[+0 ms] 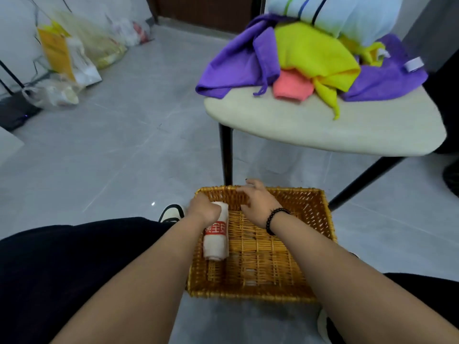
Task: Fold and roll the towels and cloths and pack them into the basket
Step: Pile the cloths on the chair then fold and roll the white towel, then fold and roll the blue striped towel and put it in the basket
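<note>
A wicker basket (pixel 308 219) sits on the floor between my legs. A rolled white towel with a red band (pixel 216 240) lies along its left inner wall. My left hand (pixel 202 211) grips the far end of that roll. My right hand (pixel 258 201) hovers over the basket's far side with relaxed fingers, close to the far rim, holding nothing. On the chair seat (pixel 310 125) lies a heap of loose cloths: purple (pixel 233 68), yellow (pixel 313 53), pink (pixel 291 86) and a pale blue striped towel (pixel 347 13).
A black chair leg (pixel 226 155) stands just behind the basket's far left corner. Plastic bags (pixel 67 60) lie on the grey tile floor at the far left. My shoe (pixel 171 213) is left of the basket.
</note>
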Motion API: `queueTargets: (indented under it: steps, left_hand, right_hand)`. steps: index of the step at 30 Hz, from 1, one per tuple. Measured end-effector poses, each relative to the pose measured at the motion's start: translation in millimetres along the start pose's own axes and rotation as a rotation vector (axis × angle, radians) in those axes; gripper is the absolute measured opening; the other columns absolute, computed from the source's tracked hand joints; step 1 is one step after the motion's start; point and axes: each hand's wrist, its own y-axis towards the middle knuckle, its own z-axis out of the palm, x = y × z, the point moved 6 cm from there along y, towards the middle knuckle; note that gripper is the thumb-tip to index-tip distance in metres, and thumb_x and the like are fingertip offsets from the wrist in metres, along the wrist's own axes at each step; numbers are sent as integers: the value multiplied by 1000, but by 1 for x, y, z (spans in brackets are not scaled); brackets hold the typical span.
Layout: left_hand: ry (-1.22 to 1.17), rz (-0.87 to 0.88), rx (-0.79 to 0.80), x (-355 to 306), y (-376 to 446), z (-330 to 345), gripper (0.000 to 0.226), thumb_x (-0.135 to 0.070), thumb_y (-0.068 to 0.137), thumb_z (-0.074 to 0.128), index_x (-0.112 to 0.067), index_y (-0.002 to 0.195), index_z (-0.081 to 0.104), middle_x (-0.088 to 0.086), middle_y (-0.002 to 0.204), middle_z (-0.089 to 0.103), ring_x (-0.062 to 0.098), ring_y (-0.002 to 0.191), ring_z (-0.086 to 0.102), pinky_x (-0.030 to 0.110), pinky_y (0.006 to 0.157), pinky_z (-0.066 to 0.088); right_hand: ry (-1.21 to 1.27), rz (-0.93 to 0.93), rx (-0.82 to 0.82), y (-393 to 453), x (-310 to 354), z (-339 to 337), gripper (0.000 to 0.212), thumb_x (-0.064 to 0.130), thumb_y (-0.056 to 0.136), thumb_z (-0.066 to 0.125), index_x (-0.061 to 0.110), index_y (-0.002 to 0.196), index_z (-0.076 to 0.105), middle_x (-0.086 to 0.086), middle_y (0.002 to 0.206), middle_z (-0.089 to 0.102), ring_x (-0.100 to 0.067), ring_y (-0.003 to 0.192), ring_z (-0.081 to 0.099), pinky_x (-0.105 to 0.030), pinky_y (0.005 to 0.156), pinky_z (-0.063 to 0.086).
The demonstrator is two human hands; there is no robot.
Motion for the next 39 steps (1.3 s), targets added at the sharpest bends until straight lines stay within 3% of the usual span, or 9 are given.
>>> queueTargets:
  steps: [3,7,12,15,18,23,30,34,39]
  left_hand:
    - [4,80,-12,-29,-34,-12,6,-13,76,55,-12,79,60,10,93,67,28,88,62,30,72,48]
    - [35,184,-35,-68,-78,-30,44,-13,84,57,-6,127,49,13,129,55,31,118,52,31,94,43]
    - [-14,393,-28,-124,-119,-41,44,-16,88,57,-12,130,45,2,107,56,19,89,60,31,74,50]
    - [0,495,-41,-154,-131,-47,55,-20,89,58,-16,140,38,3,140,43,17,115,51,27,90,42]
    - [-29,594,-79,-176,-134,-53,54,-19,85,61,-17,136,44,2,141,46,17,129,44,28,102,37]
    - [-222,651,-130,-213,-123,-63,38,-9,84,62,-11,121,55,4,123,59,16,109,58,30,95,45]
    - [-316,776,-177,-269,-93,-81,30,-4,82,60,-19,108,61,-8,108,63,7,98,61,12,78,44]
    - [-309,834,-239,-291,-84,-92,35,-5,83,58,-18,116,58,-7,119,60,6,105,58,21,91,45]
    - [-127,973,-368,-322,-74,-92,45,-13,83,61,-21,126,49,-5,128,44,12,122,42,26,102,36]
  right_hand:
    - [17,5,-71,-22,3,-33,40,13,90,52,23,129,51,-2,152,21,-22,107,58,-34,98,45]
    - [35,12,-156,-52,16,-75,38,16,92,51,22,130,51,0,151,20,-19,98,59,-36,94,47]
    - [35,-21,-246,-84,34,-129,37,18,91,55,20,128,52,1,146,25,-19,101,57,-35,91,47]
    - [1,-58,-289,-103,39,-161,36,20,89,58,18,125,55,-1,141,32,-19,104,56,-34,94,45]
    - [5,-62,-344,-119,38,-192,32,19,88,59,17,120,60,-2,134,41,-19,106,56,-33,97,44]
    - [69,-2,-444,-125,25,-232,26,19,87,61,17,114,63,-2,121,50,-17,82,60,-25,86,43]
    - [176,95,-604,-87,5,-270,24,20,85,62,17,109,65,-2,117,57,-19,99,60,-24,83,41]
    - [231,154,-668,-69,-5,-281,27,21,86,59,20,112,63,0,125,55,-16,95,57,-20,78,35]
    - [313,174,-722,-58,-10,-296,42,19,85,59,18,126,52,3,131,51,-20,110,56,-27,93,42]
